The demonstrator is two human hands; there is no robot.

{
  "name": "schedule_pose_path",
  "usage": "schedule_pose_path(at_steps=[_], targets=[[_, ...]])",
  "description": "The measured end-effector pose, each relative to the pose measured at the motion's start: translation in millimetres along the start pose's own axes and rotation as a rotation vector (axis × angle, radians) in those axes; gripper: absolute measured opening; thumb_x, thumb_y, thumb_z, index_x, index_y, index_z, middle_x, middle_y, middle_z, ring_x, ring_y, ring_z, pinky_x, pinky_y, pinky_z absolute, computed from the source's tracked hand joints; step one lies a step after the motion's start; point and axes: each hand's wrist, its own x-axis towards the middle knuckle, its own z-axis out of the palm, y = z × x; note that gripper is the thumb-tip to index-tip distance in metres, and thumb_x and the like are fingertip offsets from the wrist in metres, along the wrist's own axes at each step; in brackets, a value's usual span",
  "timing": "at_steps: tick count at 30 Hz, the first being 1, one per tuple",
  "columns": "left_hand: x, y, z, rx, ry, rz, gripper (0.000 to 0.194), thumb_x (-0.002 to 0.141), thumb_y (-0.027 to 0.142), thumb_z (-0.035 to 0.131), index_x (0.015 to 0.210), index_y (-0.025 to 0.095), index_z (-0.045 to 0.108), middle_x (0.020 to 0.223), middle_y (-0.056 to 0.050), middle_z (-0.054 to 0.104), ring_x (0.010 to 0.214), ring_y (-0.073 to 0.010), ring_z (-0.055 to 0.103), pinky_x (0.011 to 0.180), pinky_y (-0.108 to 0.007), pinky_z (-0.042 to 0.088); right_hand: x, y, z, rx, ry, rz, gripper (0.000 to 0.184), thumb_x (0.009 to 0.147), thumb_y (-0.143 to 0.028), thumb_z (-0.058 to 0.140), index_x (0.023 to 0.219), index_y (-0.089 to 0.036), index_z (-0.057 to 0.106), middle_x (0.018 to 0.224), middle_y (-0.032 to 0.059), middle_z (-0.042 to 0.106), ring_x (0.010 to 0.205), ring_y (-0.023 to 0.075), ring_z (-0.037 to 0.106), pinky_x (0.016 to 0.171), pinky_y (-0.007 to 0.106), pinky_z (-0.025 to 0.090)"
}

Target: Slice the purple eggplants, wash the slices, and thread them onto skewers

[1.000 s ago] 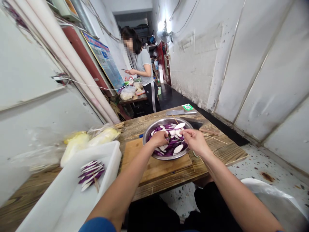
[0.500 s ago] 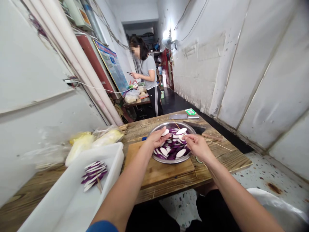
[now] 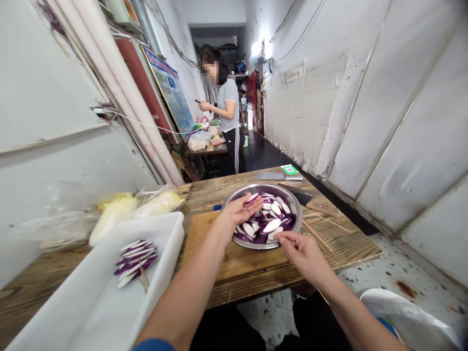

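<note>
My left hand (image 3: 239,210) is over the left side of a steel bowl (image 3: 299,214), palm turned up. Its thumb and fingers hold a purple-skinned, white-fleshed eggplant slice (image 3: 252,198). At the bowl's near right rim my right hand (image 3: 298,248) pinches a thin bamboo skewer. One eggplant slice (image 3: 271,225) is threaded on that skewer, whose tip (image 3: 262,211) points up and left toward my left fingers. Many loose eggplant slices (image 3: 250,230) fill the bowl beneath both hands. The bowl rests partly on a wooden cutting board (image 3: 204,234).
To the left, a white plastic bin (image 3: 98,302) holds skewered eggplant slices (image 3: 136,261). Bagged yellow-white food (image 3: 115,214) lies behind it. Bare skewers (image 3: 317,236), a dark-bladed knife (image 3: 298,194) and a cleaver (image 3: 270,176) lie around the bowl. A person (image 3: 228,102) stands beyond, holding a phone.
My left hand has come up from the slices in the bowl with an eggplant slice. My right hand has lowered toward the near rim, bringing the skewer across the bowl.
</note>
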Motion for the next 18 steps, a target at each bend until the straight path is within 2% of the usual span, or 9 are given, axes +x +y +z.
schedule_pose_path(at_steps=[18], targets=[[-3.7,-0.7,1.1,-0.002,0.015,0.009,0.02,0.089,0.017,0.044,0.101,0.005,0.054,0.091,-0.019,0.064,0.091,-0.0253,0.065,0.071,-0.034,0.058,3.3,4.5,4.1,-0.01,0.023,-0.011,0.031,0.083,-0.036,0.046,0.085,-0.014,0.068,0.05,-0.0052,0.036,0.045,0.0088,0.027,0.042,0.021,0.023]])
